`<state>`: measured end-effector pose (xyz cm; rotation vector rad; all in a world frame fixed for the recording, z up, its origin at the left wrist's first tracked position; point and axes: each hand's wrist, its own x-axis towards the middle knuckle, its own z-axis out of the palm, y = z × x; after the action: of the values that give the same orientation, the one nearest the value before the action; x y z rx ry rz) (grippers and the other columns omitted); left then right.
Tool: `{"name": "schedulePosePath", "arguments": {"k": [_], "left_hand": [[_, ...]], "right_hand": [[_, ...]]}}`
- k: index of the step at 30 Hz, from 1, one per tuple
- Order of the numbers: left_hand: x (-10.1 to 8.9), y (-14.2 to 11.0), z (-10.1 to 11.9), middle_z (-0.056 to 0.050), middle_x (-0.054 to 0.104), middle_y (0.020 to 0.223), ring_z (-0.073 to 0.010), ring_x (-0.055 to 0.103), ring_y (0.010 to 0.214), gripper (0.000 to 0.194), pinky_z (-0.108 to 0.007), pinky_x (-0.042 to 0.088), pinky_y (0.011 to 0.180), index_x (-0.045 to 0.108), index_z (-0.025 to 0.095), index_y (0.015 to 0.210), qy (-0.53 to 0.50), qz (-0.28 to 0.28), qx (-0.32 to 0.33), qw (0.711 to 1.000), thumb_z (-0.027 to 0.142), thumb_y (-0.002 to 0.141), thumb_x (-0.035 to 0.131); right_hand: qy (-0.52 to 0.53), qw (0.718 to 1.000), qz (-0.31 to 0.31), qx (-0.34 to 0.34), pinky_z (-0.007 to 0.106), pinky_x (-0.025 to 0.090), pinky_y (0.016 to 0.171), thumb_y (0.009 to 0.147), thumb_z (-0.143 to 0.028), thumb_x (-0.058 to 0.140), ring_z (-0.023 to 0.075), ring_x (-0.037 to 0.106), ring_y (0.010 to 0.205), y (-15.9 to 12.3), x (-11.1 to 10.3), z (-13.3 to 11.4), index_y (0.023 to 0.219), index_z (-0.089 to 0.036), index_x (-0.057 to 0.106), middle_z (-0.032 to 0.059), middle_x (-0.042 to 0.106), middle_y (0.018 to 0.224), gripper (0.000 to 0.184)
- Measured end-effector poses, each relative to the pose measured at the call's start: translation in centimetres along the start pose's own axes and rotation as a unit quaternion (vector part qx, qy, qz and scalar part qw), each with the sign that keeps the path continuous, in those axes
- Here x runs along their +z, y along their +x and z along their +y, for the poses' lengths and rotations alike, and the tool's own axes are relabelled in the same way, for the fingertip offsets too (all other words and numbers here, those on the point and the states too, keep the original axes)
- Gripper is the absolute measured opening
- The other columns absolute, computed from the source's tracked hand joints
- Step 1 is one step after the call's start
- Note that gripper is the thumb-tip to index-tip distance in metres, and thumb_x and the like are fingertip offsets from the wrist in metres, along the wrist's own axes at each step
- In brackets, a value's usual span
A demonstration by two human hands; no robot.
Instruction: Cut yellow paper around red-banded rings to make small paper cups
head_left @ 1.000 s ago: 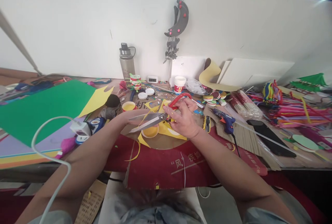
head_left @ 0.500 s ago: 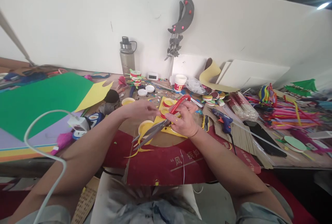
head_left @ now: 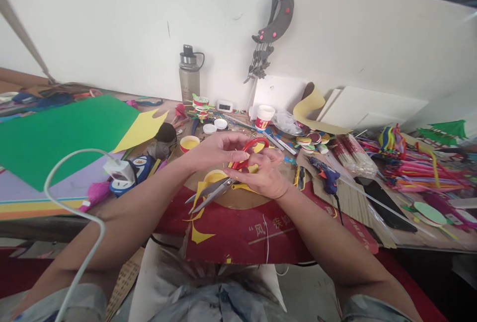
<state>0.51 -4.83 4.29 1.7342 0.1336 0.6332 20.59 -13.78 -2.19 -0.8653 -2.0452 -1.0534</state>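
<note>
My right hand (head_left: pixel 271 175) is closed around the red handles of a pair of scissors (head_left: pixel 218 190), whose partly spread blades point down to the left. Beside it, my left hand (head_left: pixel 223 149) has thumb and fingers drawn together at the red handles, meeting the right fingertips; what it pinches, if anything, is hidden. Under the blades lie curved yellow paper scraps, one a loose pointed piece (head_left: pixel 201 235) on the red board. Behind the scissors, a yellow-topped round piece (head_left: pixel 216 177) and yellow paper are partly covered by my hands.
A cup with a yellow top (head_left: pixel 189 143) stands left of my hands. To the right are a utility knife (head_left: pixel 300 178), a blue glue gun (head_left: pixel 330 180) and a black phone (head_left: pixel 385 205). Green paper (head_left: pixel 70 133) covers the left side. A bottle (head_left: pixel 190 76) stands by the wall.
My left hand has moved right, to the scissors' handles and right fingertips. A yellow scrap now lies separately on the red board below the blades. The view has shifted slightly.
</note>
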Motion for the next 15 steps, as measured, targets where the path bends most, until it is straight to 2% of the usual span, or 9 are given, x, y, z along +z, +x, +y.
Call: {"name": "schedulePosePath", "arguments": {"k": [4, 7, 9, 12, 15], "left_hand": [[0.4, -0.1, 0.1, -0.009, 0.078, 0.101, -0.0177, 0.073, 0.087, 0.054, -0.027, 0.057, 0.075, 0.071, 0.015, 0.118, -0.002, 0.008, -0.017, 1.0, 0.049, 0.081, 0.088], [0.3, -0.3, -0.1, -0.005, 0.075, 0.094, -0.0154, 0.072, 0.08, 0.058, -0.024, 0.054, 0.069, 0.065, 0.019, 0.128, 0.006, 0.02, 0.012, 1.0, 0.048, 0.083, 0.087], [0.0, -0.3, -0.2, -0.006, 0.074, 0.098, -0.0155, 0.07, 0.082, 0.052, -0.025, 0.054, 0.07, 0.067, 0.02, 0.126, 0.055, 0.028, 0.047, 0.997, 0.051, 0.086, 0.083], [-0.3, -0.3, 0.0, -0.011, 0.072, 0.114, -0.0197, 0.068, 0.101, 0.042, -0.03, 0.056, 0.084, 0.078, 0.021, 0.115, 0.192, 0.035, 0.114, 0.974, 0.056, 0.092, 0.074], [-0.4, -0.1, 0.4, -0.013, 0.07, 0.127, -0.0236, 0.063, 0.123, 0.038, -0.038, 0.051, 0.107, 0.081, 0.027, 0.122, 0.281, 0.019, 0.184, 0.942, 0.053, 0.099, 0.066]], "right_hand": [[-0.038, 0.999, -0.007, -0.024, 0.039, 0.042, 0.089, 0.096, -0.03, 0.077, 0.0232, 0.047, 0.101, 0.5, -0.2, 0.3, 0.137, -0.061, 0.068, 0.0029, 0.064, 0.109, 0.052], [-0.054, 0.998, -0.013, -0.017, 0.04, 0.043, 0.092, 0.097, -0.031, 0.075, 0.0235, 0.046, 0.103, 0.3, 0.0, 0.3, 0.141, -0.063, 0.063, 0.0029, 0.062, 0.111, 0.055], [-0.048, 0.998, -0.03, -0.006, 0.04, 0.042, 0.095, 0.096, -0.029, 0.076, 0.024, 0.045, 0.107, 0.1, 0.3, 0.3, 0.142, -0.065, 0.061, 0.0026, 0.06, 0.114, 0.06], [-0.038, 0.999, -0.034, 0.001, 0.042, 0.04, 0.098, 0.094, -0.028, 0.078, 0.0252, 0.042, 0.112, -0.2, 0.6, 0.4, 0.138, -0.064, 0.064, 0.0027, 0.058, 0.118, 0.059], [-0.02, 0.999, -0.04, 0.005, 0.042, 0.038, 0.098, 0.095, -0.026, 0.077, 0.0268, 0.04, 0.117, -0.3, 0.9, 0.5, 0.133, -0.061, 0.069, 0.0037, 0.057, 0.123, 0.052]]}}
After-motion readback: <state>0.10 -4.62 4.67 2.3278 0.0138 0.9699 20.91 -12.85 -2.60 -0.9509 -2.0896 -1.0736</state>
